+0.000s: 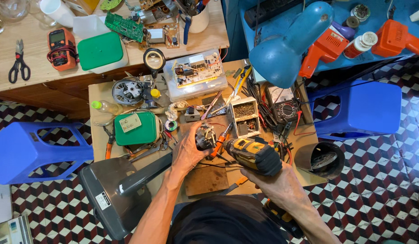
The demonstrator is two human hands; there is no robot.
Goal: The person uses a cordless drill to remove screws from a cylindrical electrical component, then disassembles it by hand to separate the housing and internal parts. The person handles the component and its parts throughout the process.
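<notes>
The small motor [205, 137] sits near the front edge of the bench [97, 92], grasped by the left hand [187, 153]. The right hand [281, 183] is clenched on the yellow-and-black drill [254, 155], its nose against the motor. A green box [136, 129] lies left; a compartment tray [244, 116] stands just behind

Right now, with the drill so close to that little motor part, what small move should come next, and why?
Probably ease the drill tip forward into the small motor and keep it steady. The left hand already clamps the motor on the bench, and the right hand aims the drill at it from the side. Whether the bit has seated cannot be seen.
</notes>
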